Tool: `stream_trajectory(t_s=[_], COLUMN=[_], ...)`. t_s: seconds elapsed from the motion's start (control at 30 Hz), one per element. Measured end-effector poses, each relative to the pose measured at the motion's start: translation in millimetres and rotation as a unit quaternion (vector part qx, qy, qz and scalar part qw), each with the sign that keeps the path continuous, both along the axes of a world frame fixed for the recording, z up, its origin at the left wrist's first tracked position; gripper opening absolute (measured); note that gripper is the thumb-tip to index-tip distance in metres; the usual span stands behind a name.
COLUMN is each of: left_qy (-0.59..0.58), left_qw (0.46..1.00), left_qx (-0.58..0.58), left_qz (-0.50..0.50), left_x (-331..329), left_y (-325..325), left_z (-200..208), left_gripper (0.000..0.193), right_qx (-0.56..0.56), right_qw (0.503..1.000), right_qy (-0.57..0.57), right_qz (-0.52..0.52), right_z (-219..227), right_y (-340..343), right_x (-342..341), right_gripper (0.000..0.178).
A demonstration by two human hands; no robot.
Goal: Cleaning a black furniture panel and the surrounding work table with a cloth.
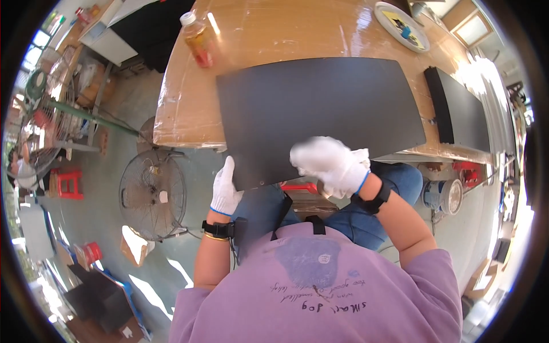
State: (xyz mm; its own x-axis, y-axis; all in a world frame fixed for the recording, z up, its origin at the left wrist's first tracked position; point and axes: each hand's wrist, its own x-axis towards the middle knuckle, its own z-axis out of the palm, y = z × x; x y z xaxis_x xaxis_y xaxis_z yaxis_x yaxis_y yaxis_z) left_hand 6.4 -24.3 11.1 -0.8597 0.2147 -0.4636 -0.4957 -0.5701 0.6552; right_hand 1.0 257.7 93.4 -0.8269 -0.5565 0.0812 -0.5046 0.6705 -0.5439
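The dark panel [320, 103], a broad flat sheet, lies over the near edge of the tabletop [189, 108], its near left corner jutting out above the person's lap. The left hand [226, 191], in a white knitted glove, is at that corner with its fingers closed around the left edge, thumb up along the side; the fingers beneath the sheet are hidden. The right hand [330, 164], gloved too, is over the near part of the panel, right of the left hand. It is blurred, so I cannot tell whether its fingers are wide or narrow, whether they press on the surface, or whether they hold anything.

The panel looks thin and stiff, since the overhanging corner shows no clear sag. I would judge it light to moderate in weight but awkward because it is so wide. Its smooth, matt face will probably give knitted gloves only modest grip and may show scuffs, and the shiny covering on the tabletop could let it slide. The corners seem the parts most easily knocked.

To lift it, the better hold would be at the left and right edges, around mid-length, fingers under and thumbs on top; one corner alone would let it tip. The bottle [198, 43] stands near the far left corner, so a leftward swing wants care.
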Motion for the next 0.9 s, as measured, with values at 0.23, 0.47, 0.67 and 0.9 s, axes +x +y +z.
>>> stream_trajectory(t_s=[0.23,0.47,0.67,0.9], left_qy=[0.003,0.049,0.141,0.208], left_qw=[0.997,0.991,0.979,0.959], left_qx=[-0.079,-0.104,-0.115,-0.146], left_qz=[-0.023,-0.066,-0.09,-0.126], left_x=[1,-4,-6,8], left_y=[-8,-3,-3,3], left_z=[-10,10,25,94], left_gripper=[0.048,0.031,0.031,0.032], right_qx=[0.219,-0.181,-0.471,-0.695], right_qw=[0.736,0.727,0.709,0.548], right_qy=[0.09,-0.068,-0.359,-0.41], right_qz=[-0.635,-0.659,-0.383,-0.22], right_z=[-41,3,-51,-59], right_y=[276,211,119,86], right_x=[40,120,134,93], right_gripper=[0.025,0.048,0.045,0.042])
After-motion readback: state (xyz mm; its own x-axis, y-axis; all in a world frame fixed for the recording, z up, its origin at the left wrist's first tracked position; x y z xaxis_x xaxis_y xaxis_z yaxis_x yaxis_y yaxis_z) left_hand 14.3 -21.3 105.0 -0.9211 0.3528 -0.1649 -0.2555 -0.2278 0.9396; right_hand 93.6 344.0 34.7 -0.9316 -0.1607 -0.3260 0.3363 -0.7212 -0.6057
